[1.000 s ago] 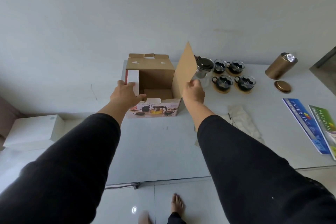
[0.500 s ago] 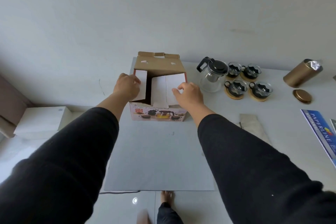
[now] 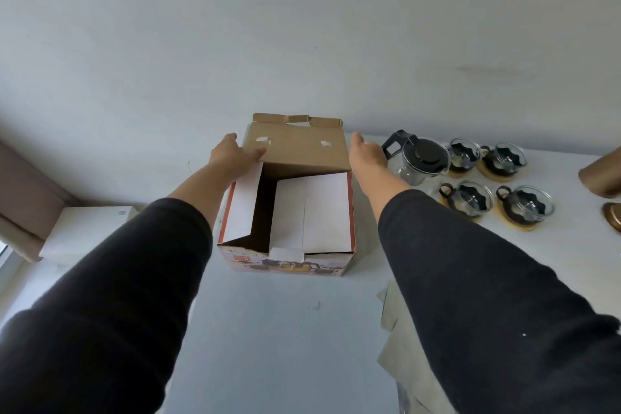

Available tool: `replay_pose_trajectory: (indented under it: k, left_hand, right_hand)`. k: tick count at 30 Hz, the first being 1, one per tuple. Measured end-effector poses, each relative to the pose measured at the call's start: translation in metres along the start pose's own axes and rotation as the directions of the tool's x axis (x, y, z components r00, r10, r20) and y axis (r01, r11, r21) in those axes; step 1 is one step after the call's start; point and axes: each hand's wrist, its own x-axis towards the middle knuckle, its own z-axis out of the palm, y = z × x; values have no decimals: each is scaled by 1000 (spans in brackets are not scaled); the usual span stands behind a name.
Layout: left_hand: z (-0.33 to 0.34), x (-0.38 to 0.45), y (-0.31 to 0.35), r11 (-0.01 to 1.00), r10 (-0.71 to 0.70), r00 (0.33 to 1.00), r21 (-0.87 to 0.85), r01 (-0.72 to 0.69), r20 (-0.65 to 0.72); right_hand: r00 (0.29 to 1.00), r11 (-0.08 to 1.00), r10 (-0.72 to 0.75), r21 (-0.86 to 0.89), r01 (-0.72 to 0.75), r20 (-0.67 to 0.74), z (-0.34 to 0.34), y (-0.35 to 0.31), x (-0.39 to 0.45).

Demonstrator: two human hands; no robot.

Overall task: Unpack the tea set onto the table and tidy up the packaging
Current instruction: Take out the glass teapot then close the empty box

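Observation:
The tea set box (image 3: 289, 262) stands on the white table (image 3: 268, 339), its two white side flaps folded inward over the opening. Its brown lid flap (image 3: 295, 148) stands up at the back. My left hand (image 3: 233, 155) holds the lid's left edge, thumb on its front face. My right hand (image 3: 366, 153) is at the lid's right edge, its fingers hidden behind the flap. To the right of the box sit a glass teapot (image 3: 423, 160) with a black lid and several glass cups (image 3: 467, 197) on round coasters.
A gold canister (image 3: 601, 175) and its round lid (image 3: 613, 217) are at the right edge. Crumpled packing paper (image 3: 389, 312) lies on the table under my right arm. A white box (image 3: 87, 228) sits lower down at the left, beyond the table.
Both hands left the side flaps, which now lie folded inward, and reached back to the upright lid flap. The view has moved closer to the box.

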Motion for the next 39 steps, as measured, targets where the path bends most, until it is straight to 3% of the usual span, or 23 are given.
replay_pose_trajectory:
  k: [4,9,17,21,27,30,33,39]
  left_hand:
    - [-4,7,6,983,-36,999,-179,29,-36]
    - [-20,-1,15,889,-50,998,-457,32,-28]
    - [-39,-51,7,810,9,998,-584,-46,-66]
    - [-36,-83,-16,829,52,998,-556,-63,-36]
    - [-31,-100,-54,834,110,994,-546,-77,27]
    - [-26,-104,-66,889,175,984,-435,-143,35]
    - [-20,-124,-87,943,258,964,-234,-235,69]
    - [-10,-144,-98,949,293,956,-120,-292,-16]
  right_hand:
    - [999,989,28,149,-25,-19,-3,-9,7]
    - [1000,964,10,267,-3,-22,-13,-19,-9]
    - [991,891,-72,439,114,-110,-28,-17,-67]
    - [976,926,-70,351,141,-206,-25,4,-110]
    - [971,945,-79,292,144,-225,-17,41,-133]
    - [972,966,-41,241,97,-229,-16,48,-139]
    - [988,968,34,249,4,-148,-8,70,-164]
    - [985,995,-83,39,90,-153,-5,90,-188]
